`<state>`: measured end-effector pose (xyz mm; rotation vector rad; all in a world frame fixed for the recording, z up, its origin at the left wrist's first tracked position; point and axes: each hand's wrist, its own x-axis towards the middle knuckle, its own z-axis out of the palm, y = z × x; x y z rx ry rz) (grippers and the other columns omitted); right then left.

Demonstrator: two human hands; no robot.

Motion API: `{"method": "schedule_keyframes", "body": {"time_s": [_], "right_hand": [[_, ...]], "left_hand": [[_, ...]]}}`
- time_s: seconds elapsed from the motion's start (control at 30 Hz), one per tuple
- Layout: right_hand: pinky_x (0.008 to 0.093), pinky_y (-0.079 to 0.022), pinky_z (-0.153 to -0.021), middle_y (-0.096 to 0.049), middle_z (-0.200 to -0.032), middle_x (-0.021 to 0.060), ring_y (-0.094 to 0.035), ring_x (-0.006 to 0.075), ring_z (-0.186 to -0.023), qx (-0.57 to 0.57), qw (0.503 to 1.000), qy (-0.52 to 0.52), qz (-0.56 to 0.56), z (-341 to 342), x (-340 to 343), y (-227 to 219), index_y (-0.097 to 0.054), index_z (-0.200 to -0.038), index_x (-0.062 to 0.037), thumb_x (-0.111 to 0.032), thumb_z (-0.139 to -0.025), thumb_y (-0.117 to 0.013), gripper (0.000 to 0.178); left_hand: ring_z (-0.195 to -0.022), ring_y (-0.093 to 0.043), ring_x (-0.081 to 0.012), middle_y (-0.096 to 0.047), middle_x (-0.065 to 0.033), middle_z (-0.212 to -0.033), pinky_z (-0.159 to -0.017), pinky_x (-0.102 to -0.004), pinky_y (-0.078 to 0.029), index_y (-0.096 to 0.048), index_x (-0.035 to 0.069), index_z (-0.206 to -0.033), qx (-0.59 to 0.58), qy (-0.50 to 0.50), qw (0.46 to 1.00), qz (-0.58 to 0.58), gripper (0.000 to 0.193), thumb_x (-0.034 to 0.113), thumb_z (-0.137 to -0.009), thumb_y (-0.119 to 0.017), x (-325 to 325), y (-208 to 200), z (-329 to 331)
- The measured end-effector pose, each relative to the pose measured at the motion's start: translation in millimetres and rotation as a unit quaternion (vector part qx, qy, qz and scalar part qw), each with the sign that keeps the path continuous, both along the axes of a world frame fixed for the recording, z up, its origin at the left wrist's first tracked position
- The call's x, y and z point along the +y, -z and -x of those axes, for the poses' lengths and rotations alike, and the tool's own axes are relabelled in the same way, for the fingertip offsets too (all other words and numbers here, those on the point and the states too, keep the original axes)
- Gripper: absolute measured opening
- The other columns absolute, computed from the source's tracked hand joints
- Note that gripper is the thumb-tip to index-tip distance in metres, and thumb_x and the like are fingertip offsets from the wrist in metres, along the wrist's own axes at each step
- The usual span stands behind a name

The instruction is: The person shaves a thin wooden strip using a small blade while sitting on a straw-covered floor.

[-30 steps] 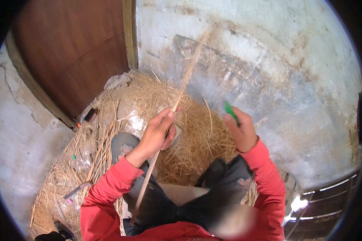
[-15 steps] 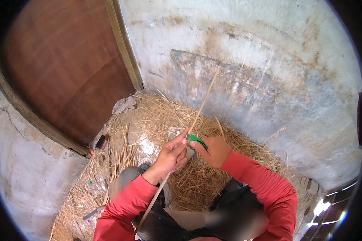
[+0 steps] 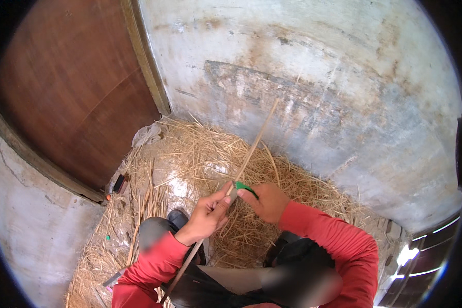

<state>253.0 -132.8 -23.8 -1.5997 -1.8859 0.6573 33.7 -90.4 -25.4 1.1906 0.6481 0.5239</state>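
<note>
A long, thin pale strip, like bamboo or wood (image 3: 258,142), runs slanting from near the wall, through my hands and down under my left forearm. My left hand (image 3: 205,218) is closed round it, thumb and fingers pinching it near the middle. In my right hand (image 3: 270,202) is a small green-handled cutting tool (image 3: 248,189), gripped with its front end against the strip just beyond my left fingertips. The tool's blade is too small to make out. Both arms wear red sleeves.
Straw-like shavings (image 3: 241,249) cover the floor between and beyond my legs. Longer strips (image 3: 148,192) lie at the left, near a small dark object (image 3: 120,184). A stained wall (image 3: 313,102) rises ahead, with a brown door (image 3: 72,92) at the far left. A flat-bladed tool (image 3: 114,277) lies lower left.
Both hands have come slightly toward me, and the strip with them; its far tip sits a little lower. The green-handled tool stays against the strip. The whole view has shifted a little.
</note>
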Motion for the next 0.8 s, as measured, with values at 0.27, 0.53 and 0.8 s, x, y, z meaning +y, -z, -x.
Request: {"method": "schedule_keyframes", "body": {"time_s": [0.27, 0.53, 0.8], "right_hand": [[0.0529, -0.052, -0.064, -0.068, -0.076, 0.0207, -0.066, 0.0436, -0.070, -0.160, 0.987, 0.009, 0.023, -3, 11, 3, -0.070, -0.099, -0.0063, -0.058, -0.101, -0.045, 0.058], [0.0419, -0.045, -0.065, -0.061, -0.065, 0.0177, -0.055, 0.0224, -0.061, -0.041, 0.867, 0.489, -0.080, -276, 2, 43, -0.065, -0.077, 0.0043, -0.057, -0.100, -0.050, 0.068], [0.0392, -0.041, -0.057, -0.051, -0.059, 0.0106, -0.048, 0.0182, -0.057, 0.109, 0.955, 0.261, -0.090, -92, -27, -26, -0.061, -0.081, 0.0024, -0.038, -0.104, -0.056, 0.046]], "left_hand": [[-0.047, -0.031, -0.0040, -0.036, 0.0061, -0.058, -0.046, -0.0240, -0.031, -0.035, 0.006, -0.156, 0.041, -0.026, 0.998, -0.034, 0.051, 0.016, -0.108, -0.048, -7, -1, 10], [-0.055, -0.036, -0.0021, -0.038, 0.0075, -0.066, -0.050, -0.0211, -0.033, -0.036, 0.006, -0.155, -0.006, 0.120, 0.991, -0.062, 0.050, 0.012, -0.107, -0.049, -45, 3, 49], [-0.045, -0.026, -0.0048, -0.034, 0.0054, -0.062, -0.044, -0.0221, -0.029, -0.024, 0.013, -0.161, -0.129, 0.032, 0.989, 0.068, 0.057, 0.010, -0.108, -0.045, -19, -11, 33]]}}
